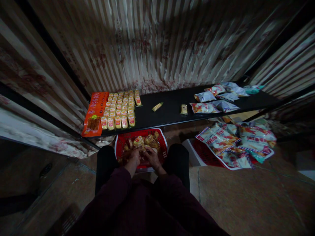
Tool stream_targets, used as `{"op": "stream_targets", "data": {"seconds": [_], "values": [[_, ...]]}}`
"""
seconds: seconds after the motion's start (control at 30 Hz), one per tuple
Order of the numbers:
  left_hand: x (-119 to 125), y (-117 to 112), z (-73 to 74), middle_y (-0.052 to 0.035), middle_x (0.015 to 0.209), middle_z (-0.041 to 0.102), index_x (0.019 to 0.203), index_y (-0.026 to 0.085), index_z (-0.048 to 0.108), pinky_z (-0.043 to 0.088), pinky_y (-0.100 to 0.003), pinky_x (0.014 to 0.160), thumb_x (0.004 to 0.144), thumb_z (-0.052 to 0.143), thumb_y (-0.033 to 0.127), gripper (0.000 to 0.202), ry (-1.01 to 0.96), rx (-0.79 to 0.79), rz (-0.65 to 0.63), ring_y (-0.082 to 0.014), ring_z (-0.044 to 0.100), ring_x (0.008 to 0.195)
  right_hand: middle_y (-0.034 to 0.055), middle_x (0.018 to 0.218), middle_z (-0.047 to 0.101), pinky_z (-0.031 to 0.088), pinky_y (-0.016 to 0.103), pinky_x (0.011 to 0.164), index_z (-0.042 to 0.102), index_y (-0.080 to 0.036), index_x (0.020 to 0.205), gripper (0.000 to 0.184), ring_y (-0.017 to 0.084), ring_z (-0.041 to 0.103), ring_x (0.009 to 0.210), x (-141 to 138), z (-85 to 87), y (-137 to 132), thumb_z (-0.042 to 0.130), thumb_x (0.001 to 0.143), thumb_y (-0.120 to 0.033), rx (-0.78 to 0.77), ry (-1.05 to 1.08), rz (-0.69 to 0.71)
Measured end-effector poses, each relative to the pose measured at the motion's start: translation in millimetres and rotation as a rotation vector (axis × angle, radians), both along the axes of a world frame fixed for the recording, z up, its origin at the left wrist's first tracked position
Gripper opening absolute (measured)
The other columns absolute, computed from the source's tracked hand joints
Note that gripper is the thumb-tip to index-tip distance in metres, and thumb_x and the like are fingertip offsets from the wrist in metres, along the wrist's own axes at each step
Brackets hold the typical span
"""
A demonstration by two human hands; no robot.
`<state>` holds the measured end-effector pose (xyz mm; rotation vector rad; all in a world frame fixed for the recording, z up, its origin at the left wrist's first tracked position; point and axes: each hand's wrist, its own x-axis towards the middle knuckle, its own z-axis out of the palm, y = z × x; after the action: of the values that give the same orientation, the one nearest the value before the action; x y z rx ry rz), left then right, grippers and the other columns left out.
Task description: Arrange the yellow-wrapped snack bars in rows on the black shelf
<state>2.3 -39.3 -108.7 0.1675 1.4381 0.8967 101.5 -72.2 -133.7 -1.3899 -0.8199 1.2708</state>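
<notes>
Nearest: dark maroon long sleeves [110, 186]. Small yellow plastic-wrapped packets [139, 140] lie in a red slotted plastic basket [162, 139], 7 o'clock of centre. Left hand [134, 156] and right hand [153, 157] meet among them — fingers narrow, grip too dim to tell. Black flat shelf [169, 112] at 12 o'clock.

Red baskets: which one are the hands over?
The basket between the knees, holding small packets: the left hand and right hand are over it. The other basket, off to the right, is heaped with bigger bags.
</notes>
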Motion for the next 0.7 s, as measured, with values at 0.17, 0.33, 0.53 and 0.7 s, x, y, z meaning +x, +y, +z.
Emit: {"op": "stream_targets", "data": {"seconds": [0.17,0.33,0.53,0.7], "values": [[2,0,9.1,0.0016,0.067,0.061,0.072,0.019,0.058,0.045,-0.023,0.066,0.064,0.065,0.01,0.014,-0.005,0.016,-0.033,-0.0093,0.056,0.06,0.005,0.099,0.069,0.048,0.038,0.087,0.068,-0.023,0.097,0.035,0.023,0.063,0.089,1,4.2,-2,0.067,0.067,-0.042,0.058,-0.193,-0.032],[1,-2,14.1,-0.0012,0.068,0.063,0.072,0.017,0.06,0.046,-0.024,0.07,0.067,0.066,0.017,0.008,-0.025,0.023,-0.07,-0.0114,0.058,0.065,0.0058,0.097,0.067,0.048,0.037,0.084,0.068,-0.024,0.094,0.031,0.023,0.062,0.087,4,4.9,-2,0.066,0.067,-0.039,0.073,-0.262,-0.097],[-3,-6,16.0,-0.001,0.074,0.063,0.077,0.018,0.061,0.047,-0.025,0.072,0.069,0.062,0.013,0.01,-0.002,0.038,-0.073,-0.0116,0.059,0.069,0.0069,0.097,0.067,0.045,0.039,0.088,0.068,-0.024,0.086,0.026,0.025,0.059,0.096,7,-2.7,0,0.061,0.069,-0.042,0.107,-0.34,-0.08],[2,-8,17.9,-0.0021,0.076,0.065,0.077,0.018,0.064,0.047,-0.025,0.073,0.066,0.056,0.006,0.018,0.013,0.082,-0.075,-0.0133,0.061,0.076,0.0079,0.094,0.068,0.044,0.04,0.09,0.069,-0.023,0.085,0.028,0.027,0.059,0.096,7,3.1,0,0.061,0.066,-0.043,0.062,-0.241,-0.097]]}}
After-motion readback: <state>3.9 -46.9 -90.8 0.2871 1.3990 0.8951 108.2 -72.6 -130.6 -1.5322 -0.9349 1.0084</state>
